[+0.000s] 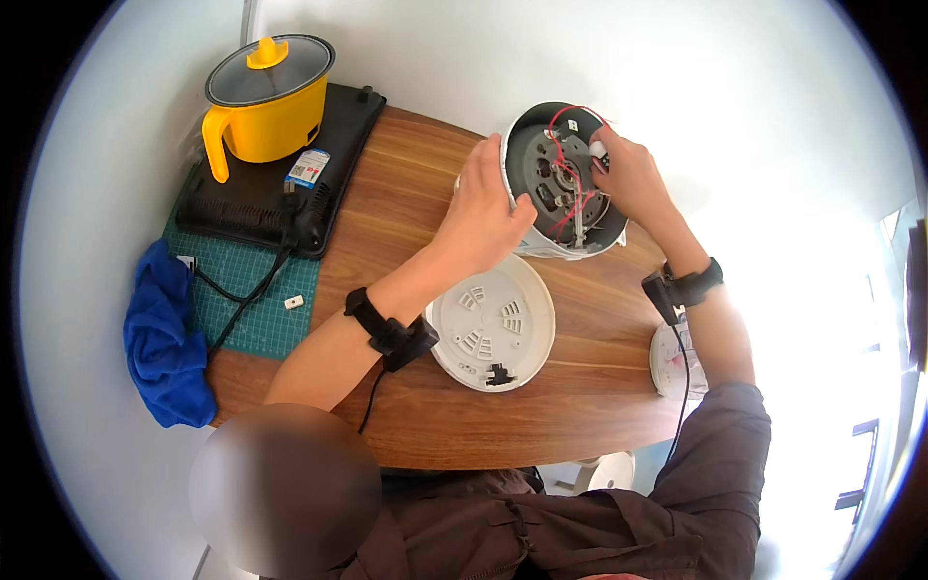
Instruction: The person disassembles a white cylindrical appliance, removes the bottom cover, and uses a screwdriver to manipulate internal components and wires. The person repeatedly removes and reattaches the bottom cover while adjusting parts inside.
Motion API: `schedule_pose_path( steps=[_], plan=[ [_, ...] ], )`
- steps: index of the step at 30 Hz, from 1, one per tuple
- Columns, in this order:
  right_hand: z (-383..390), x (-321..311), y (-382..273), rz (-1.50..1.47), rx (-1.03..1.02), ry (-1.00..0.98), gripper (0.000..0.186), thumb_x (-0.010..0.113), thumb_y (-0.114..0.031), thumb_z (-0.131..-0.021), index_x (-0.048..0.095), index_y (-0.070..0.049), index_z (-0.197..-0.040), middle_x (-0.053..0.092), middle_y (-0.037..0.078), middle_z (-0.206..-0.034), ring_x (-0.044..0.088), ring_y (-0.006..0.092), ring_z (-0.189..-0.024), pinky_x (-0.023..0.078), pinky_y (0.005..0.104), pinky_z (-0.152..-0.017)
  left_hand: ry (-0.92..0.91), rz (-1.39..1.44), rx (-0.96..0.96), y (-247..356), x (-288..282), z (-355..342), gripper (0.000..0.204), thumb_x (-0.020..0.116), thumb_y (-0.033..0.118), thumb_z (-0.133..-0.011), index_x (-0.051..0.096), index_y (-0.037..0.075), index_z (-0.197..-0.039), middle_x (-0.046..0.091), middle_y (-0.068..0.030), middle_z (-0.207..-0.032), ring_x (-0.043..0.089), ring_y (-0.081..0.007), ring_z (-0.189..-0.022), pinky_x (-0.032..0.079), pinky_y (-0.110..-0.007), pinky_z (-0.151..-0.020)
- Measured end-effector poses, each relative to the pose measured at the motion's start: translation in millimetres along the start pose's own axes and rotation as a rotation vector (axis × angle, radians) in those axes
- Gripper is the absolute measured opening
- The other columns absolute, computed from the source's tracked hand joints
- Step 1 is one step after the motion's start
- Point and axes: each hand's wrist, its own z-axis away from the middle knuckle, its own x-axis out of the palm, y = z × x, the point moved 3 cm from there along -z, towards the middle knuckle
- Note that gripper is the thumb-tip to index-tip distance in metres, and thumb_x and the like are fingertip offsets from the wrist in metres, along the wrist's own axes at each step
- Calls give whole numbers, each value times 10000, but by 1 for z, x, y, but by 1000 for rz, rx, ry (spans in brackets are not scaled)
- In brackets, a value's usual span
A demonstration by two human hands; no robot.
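An opened rice cooker body (519,237), round and pale outside, lies tipped with its open underside toward me. Inside it show a grey metal plate (537,145), thin red wires (564,155) and a metal bar. My left hand (483,213) grips the near left of its rim, thumb at the edge and fingers round the outside. Over the right rim reaches my right hand (628,179), fingertips pinched together inside by a small white part (597,150). What they hold is partly hidden. Below the body lies a round vented bottom cover (530,338) with a black clip.
At the left, a yellow electric pot (280,121) with a glass lid stands on a black induction cooker (338,155). A green cutting mat (256,324), a small white piece (294,303), black cables and a blue cloth (166,338) are nearby. A pale round object (669,362) sits at the right edge.
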Motion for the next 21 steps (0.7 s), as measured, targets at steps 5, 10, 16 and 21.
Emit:
schedule_pose_path(
  steps=[5, 10, 16, 21],
  plan=[
    [2, -4, 9, -17, -140, -99, 345, 697, 6, -829, 574, -78, -1140, 704, 168, -1007, 685, 390, -906, 560, 471, -769, 7, -1, -6, -3, 1, -1, 817, 590, 212, -942, 146, -117, -1544, 256, -356, -1557, 302, -510, -1449, 292, -553, -1204],
    [5, -9, 8, 95, -330, -134, 371, 738, 28, -788, 579, -89, -1102, 662, 130, -1018, 675, 370, -872, 551, 451, -735, 0, -7, -9, -4, 0, -3, 797, 573, 205, -950, 151, -112, -1547, 271, -352, -1551, 329, -506, -1435, 325, -534, -1193],
    [8, -14, 3, 268, -574, -195, 333, 705, 19, -786, 578, -83, -1076, 598, 102, -965, 662, 336, -822, 546, 424, -663, -45, 7, -48, -6, -4, -6, 782, 556, 202, -960, 152, -96, -1559, 281, -333, -1558, 350, -484, -1436, 353, -503, -1185],
    [10, -10, 10, 232, -677, -161, 288, 664, 15, -802, 576, -82, -1058, 592, 91, -967, 661, 316, -815, 545, 410, -634, -73, 21, -81, -5, -2, -8, 778, 537, 208, -966, 145, -93, -1567, 270, -323, -1573, 346, -480, -1446, 348, -504, -1189]
  ],
)
